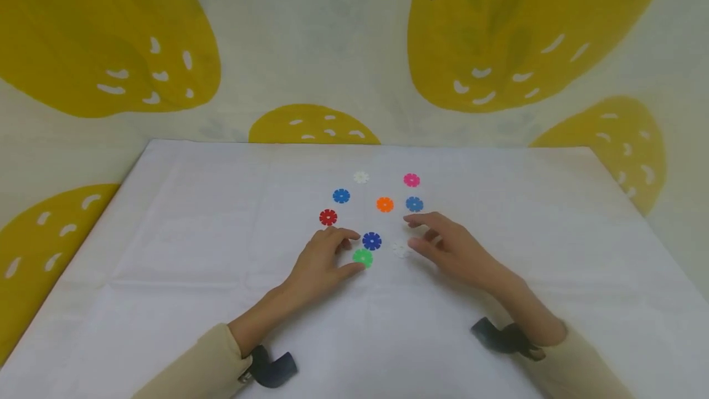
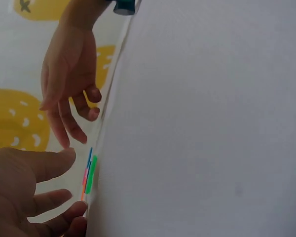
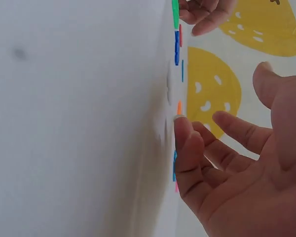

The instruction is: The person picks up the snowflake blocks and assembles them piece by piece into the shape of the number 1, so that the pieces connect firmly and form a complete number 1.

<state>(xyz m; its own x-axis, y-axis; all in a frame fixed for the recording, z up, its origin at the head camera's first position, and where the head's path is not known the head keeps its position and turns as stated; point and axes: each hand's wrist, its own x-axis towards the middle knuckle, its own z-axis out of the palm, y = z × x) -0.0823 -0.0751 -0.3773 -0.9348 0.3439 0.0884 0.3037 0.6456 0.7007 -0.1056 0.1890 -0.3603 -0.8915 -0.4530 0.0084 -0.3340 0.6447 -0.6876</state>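
green disc [image 1: 363, 256], dark-blue disc [image 1: 372, 241], red disc [image 1: 328, 217]

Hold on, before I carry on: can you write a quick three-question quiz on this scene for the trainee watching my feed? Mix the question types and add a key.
1. Count: in the head view, how many discs are white?
2. True or false: in the head view, the red disc lies to the left of the orange disc.
3. Identify: which disc is nearest the thumb tip of the left hand in the head view?

Key:
1. Two: the far white disc and the near white disc by the right hand.
2. True.
3. The green disc.
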